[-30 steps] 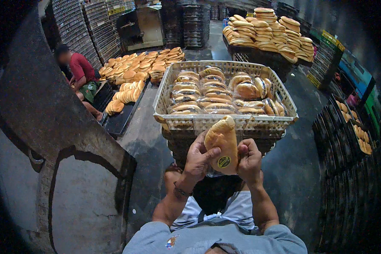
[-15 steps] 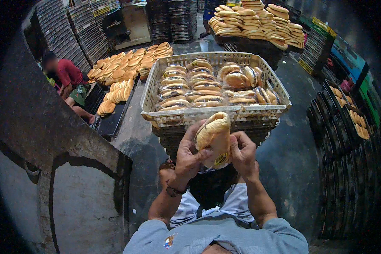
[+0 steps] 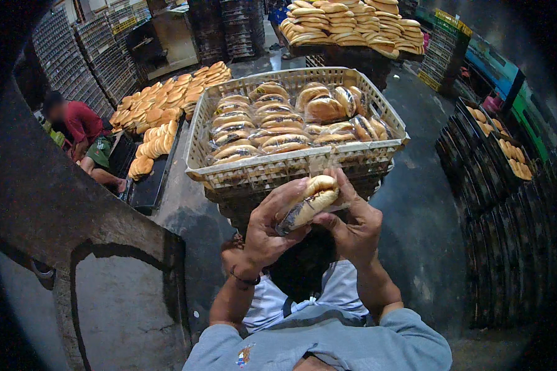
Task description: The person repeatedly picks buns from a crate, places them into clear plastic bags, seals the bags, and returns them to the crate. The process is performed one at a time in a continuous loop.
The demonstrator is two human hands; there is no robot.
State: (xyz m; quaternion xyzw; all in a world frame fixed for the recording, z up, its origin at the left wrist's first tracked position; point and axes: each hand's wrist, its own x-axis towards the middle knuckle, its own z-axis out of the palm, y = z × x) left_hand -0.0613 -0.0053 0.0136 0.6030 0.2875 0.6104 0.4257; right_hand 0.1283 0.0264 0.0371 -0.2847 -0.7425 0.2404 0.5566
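Observation:
In front of the crate, a filled bun [image 3: 312,203] in a clear plastic bag is held between my two hands. Its split side with dark filling faces up, and it tilts from lower left to upper right. My left hand [image 3: 266,229] wraps round the bun's lower left end. At the other end, the fingers of my right hand [image 3: 358,224] close on the bag's clear plastic beside the bun. Just beyond stands a cream plastic crate [image 3: 195,170], where rows of bagged filled buns [image 3: 284,127] lie, a few of them on edge at the right.
The crate rests on a dark stack [image 3: 229,207]. Flat buns [image 3: 167,99] cover trays at left, where a person in a red shirt [image 3: 83,120] sits. More buns [image 3: 346,25] are piled at the back. Stacked black trays [image 3: 489,198] stand at right; a low wall [image 3: 130,247] is at left.
The bagged bun has turned from nearly upright to slanting, bringing its filled split into view. My right hand has moved up to the bag's far end. The whole view has shifted slightly.

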